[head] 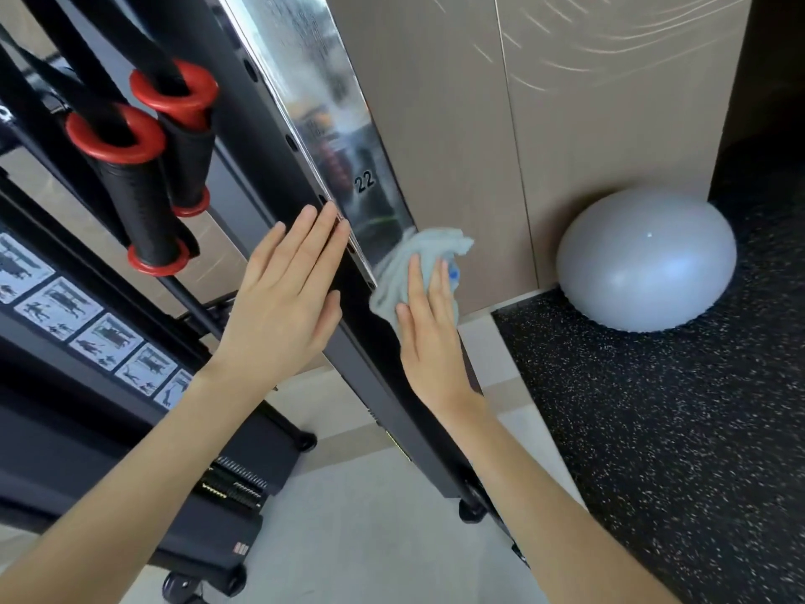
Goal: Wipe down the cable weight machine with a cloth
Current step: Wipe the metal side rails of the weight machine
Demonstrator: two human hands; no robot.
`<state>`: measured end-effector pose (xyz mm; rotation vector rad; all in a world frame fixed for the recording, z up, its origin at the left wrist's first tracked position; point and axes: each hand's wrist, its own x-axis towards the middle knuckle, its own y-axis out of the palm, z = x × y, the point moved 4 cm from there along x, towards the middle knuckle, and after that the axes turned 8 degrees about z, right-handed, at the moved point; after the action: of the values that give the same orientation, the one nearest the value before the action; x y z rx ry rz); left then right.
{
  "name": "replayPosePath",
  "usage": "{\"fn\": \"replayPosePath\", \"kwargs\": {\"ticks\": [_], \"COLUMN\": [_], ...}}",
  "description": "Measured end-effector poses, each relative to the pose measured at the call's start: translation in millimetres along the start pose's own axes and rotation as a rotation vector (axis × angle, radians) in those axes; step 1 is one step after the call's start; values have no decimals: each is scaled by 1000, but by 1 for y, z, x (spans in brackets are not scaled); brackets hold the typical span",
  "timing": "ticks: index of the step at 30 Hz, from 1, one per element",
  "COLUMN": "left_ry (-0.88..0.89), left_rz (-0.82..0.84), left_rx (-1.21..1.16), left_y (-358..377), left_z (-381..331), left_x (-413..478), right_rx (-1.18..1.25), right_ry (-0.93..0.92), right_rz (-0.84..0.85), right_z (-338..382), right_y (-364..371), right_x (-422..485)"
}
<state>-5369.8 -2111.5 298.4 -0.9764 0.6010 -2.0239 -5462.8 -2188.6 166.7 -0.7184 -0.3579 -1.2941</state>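
Note:
The cable weight machine's black upright (pixel 383 364) slants from top left down to the floor, with a shiny chrome rail (pixel 331 137) marked "22" along its right side. My left hand (pixel 287 294) rests flat on the black upright, fingers straight, tips at the chrome edge. With straight fingers, my right hand (pixel 429 337) presses a crumpled light grey cloth (pixel 409 268) against the lower end of the chrome rail. A small blue patch shows on the cloth by my fingertips.
Two black handles with red collars (pixel 143 180) hang left of the upright. An exercise chart (pixel 87 329) sits on the frame at the left. A grey exercise ball (pixel 644 259) lies on black speckled flooring by the beige wall. The weight stack (pixel 235 481) is below.

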Motion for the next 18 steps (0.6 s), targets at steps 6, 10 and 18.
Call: {"fn": "replayPosePath", "kwargs": {"ticks": [6,10,18], "left_ry": [4,7,79], "left_rz": [-25,-55,-17], "left_rx": [-20,-23,31], "left_y": [-1,-3,13], "left_z": [-3,-3,-13], "left_x": [-2,-2,-11], "right_rx": [197,158,179], "right_ry": [107,41,137], "right_rz": [81,-27,-9], "right_z": [22,59,-22], "right_y": [-7,-13,20], "right_x": [0,41,-35]}}
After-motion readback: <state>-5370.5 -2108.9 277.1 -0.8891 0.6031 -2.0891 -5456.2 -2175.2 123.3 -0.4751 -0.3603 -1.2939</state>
